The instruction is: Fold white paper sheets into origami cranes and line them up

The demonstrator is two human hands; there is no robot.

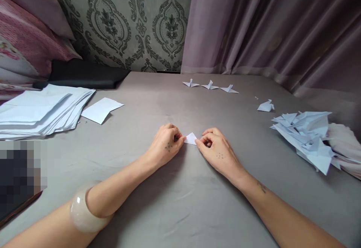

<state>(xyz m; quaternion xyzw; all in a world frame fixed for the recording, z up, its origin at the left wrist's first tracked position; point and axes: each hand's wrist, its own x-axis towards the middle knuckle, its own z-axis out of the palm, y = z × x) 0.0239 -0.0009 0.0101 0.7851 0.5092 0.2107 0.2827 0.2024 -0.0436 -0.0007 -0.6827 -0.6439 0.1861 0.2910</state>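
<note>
A small piece of folded white paper (191,138), its visible part shaped like a triangle with the point away from me, lies between my hands at the middle of the grey surface. My left hand (167,142) pinches its left corner between thumb and fingers. On the opposite side, my right hand (218,148) grips the right corner the same way. The paper's outer corners are hidden under my fingertips. A pale bangle (84,212) circles my left forearm.
Three folded paper birds (210,85) stand in a row at the back. Right of them are another folded bird (266,106) and a heap of folded papers (307,137). A stack of white sheets (42,109), a loose sheet (100,109) and a dark pixelated object (17,184) lie left.
</note>
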